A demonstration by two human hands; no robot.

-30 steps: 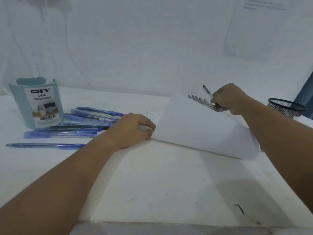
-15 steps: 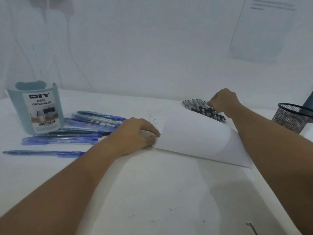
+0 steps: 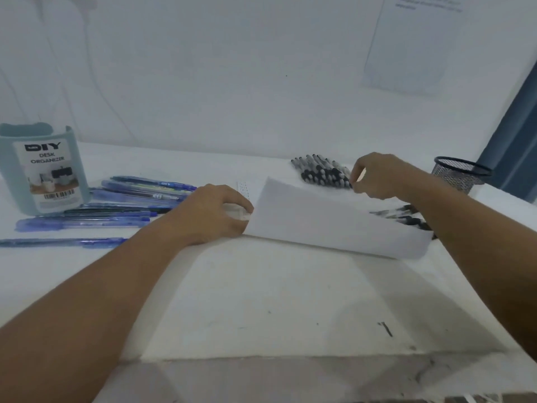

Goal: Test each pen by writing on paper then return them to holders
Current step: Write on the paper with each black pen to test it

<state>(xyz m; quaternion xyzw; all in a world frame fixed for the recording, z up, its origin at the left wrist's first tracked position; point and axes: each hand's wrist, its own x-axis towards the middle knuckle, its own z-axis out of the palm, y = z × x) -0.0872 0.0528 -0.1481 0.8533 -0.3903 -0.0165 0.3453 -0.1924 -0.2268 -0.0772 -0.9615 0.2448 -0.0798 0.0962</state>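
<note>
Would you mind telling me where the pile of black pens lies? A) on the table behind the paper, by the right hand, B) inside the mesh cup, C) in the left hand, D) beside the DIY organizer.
A: the black pens lie on the table behind the lifted paper, with the right hand at their end.

Pens to either side of a sheet, a holder at each far end of the table.

The paper (image 3: 334, 219) lies mid-table (image 3: 261, 309), its near edge lifted. Left of it a spread of pens (image 3: 122, 205) lies flat, with the desk organizer (image 3: 43, 170) standing behind them at far left. Behind the paper, to the right, lies a bundle of pens (image 3: 322, 171); further right stands the mesh cup (image 3: 460, 174). The left hand (image 3: 209, 213) rests at the paper's left edge, and the right hand (image 3: 377, 175) is at the bundle.
</note>
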